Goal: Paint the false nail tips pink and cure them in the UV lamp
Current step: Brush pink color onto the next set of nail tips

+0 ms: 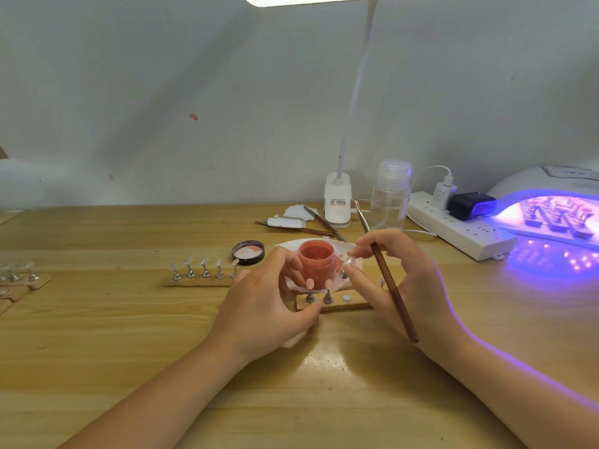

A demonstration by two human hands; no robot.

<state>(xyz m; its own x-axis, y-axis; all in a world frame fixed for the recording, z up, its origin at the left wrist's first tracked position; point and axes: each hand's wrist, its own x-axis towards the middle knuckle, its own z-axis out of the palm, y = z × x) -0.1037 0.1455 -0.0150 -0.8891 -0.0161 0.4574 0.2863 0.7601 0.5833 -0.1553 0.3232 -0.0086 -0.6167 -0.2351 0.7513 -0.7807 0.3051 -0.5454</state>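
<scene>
On the wooden desk point(136, 325) in front of me, my left hand point(262, 303) curls beside the open pot of pink gel point(316, 262), thumb resting on the near edge of a small wooden strip point(353, 303) that carries two pink-painted nail tips point(310, 283) on metal stands. My right hand point(402, 280) grips a brown-handled brush point(389, 280) across the palm, its bristle end pointing up and away, while the fingertips of the same hand pinch one clear nail tip on its stand point(348, 262) just beside the pot. The pot's lid point(248, 252) lies to the left. Farther left, another strip point(197, 280) holds a row of unpainted tips. At the far right the UV lamp point(557, 205) glows violet over more strips inside, next to a white power strip point(460, 231).
</scene>
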